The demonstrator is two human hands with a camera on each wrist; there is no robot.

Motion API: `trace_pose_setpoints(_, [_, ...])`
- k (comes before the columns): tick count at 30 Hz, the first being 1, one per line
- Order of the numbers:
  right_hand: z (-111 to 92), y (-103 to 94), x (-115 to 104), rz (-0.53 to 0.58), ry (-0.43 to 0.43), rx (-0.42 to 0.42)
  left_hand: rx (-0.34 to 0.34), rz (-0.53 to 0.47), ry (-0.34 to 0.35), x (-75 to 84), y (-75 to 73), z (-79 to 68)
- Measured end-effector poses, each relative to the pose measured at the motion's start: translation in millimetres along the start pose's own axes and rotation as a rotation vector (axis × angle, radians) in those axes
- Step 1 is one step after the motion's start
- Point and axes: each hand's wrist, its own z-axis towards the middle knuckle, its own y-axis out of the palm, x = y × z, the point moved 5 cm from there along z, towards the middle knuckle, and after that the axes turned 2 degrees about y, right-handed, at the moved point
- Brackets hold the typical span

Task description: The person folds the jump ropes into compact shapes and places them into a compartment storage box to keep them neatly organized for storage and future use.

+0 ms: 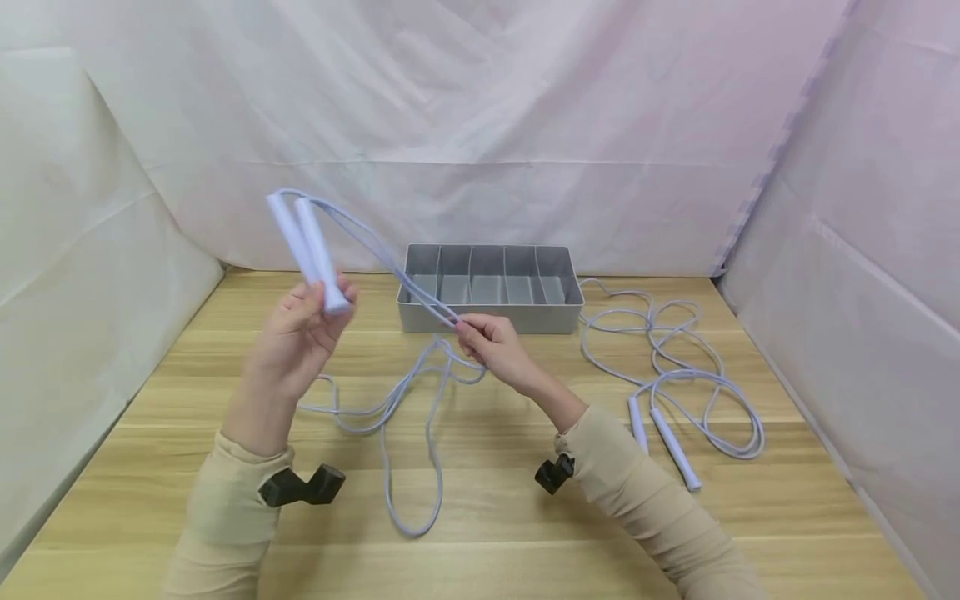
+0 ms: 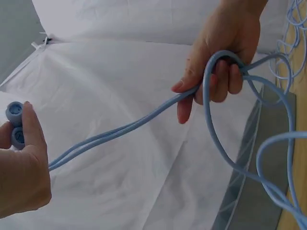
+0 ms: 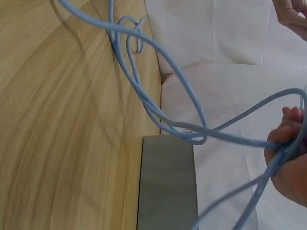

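Raised at the left, my left hand (image 1: pixel 294 337) holds the two pale blue handles (image 1: pixel 317 250) of a jump rope side by side, gripping them near their lower ends. From the handles' upper ends the cord (image 1: pixel 360 233) runs doubled across to my right hand (image 1: pixel 497 348), which pinches both strands between thumb and fingers. In the left wrist view, loops of cord (image 2: pixel 209 110) hang around the right hand (image 2: pixel 225 52). The remaining cord (image 1: pixel 390 408) trails down in loose loops over the middle of the table.
A grey tray (image 1: pixel 491 318) with several compartments stands at the table's back, behind the right hand. On the right lies a second pale blue jump rope (image 1: pixel 738 450), its cord in loose coils and its handles (image 1: pixel 677 450) towards the front. White cloth walls (image 1: pixel 480 125) enclose the wooden table (image 1: pixel 517 558).
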Motion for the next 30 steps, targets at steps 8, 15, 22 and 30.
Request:
trace_pose_setpoints(8, [-12, 5.3, -2, -0.878, -0.079, -0.070, 0.214, 0.481, -0.126, -13.3, -20.3, 0.3])
trace_pose_setpoints(15, [-16, 31.8, -17, -1.334, -0.389, -0.215, 0.239, 1.013, -0.305, -33.0, -30.9, 6.4])
trace_pose_setpoints(22, [-12, 31.5, -35, -1.168, -0.471, -0.356, -0.126, 1.622, -0.475, -41.8, -26.7, 2.6])
trace_pose_setpoints(30, [-1, 24.0, -40, -0.911, -0.375, -0.442, -0.455, 2.059, -0.500, -56.0, -4.8, -5.5])
